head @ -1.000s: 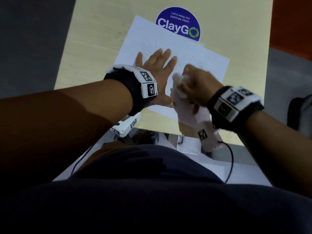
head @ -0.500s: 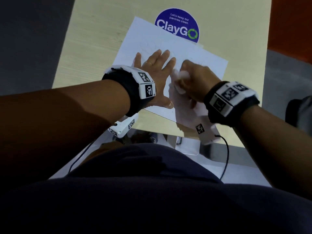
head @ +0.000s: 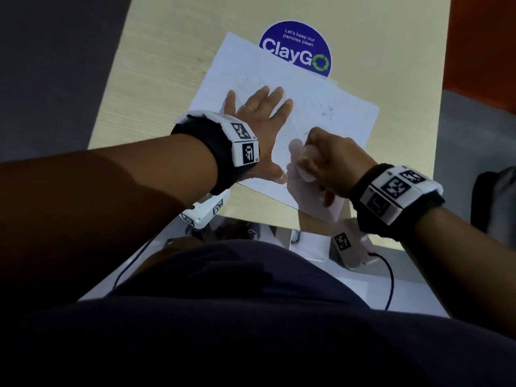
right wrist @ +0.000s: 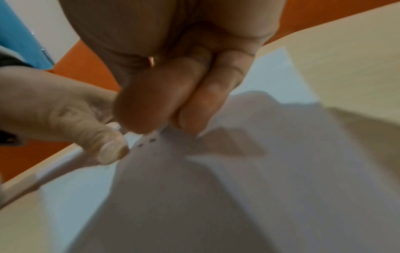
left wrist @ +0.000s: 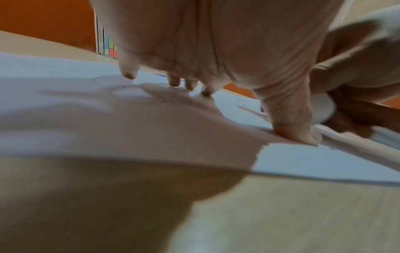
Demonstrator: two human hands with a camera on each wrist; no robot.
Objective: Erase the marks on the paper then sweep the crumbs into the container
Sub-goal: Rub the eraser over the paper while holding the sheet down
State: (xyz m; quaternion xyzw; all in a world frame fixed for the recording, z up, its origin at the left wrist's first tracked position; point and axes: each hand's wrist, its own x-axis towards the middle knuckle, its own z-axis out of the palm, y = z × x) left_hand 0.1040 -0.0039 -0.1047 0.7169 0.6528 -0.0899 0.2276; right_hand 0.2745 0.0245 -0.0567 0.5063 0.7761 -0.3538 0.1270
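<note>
A white sheet of paper (head: 279,76) with faint pencil lines lies askew on the pale wooden table (head: 167,65). My left hand (head: 261,115) presses flat on it, fingers spread and thumb near the sheet's near edge. Just right of that thumb, my right hand (head: 329,155) is curled into a fist, blurred by motion. It grips a white eraser (left wrist: 322,109) against the paper (left wrist: 65,102). In the right wrist view the curled fingers (right wrist: 173,89) hide most of the eraser. Dark crumbs (head: 326,110) speckle the sheet beyond my right hand.
A round blue "ClayGo" sticker (head: 296,48) sits on the table, partly under the paper's far edge. A clear rectangular container (head: 308,247) lies below the table's near edge, by my body. An orange wall is on the right, grey floor on the left.
My right hand has slid back toward me along the paper, from beside the left fingertips to beside the left thumb. The left hand stays flat in place.
</note>
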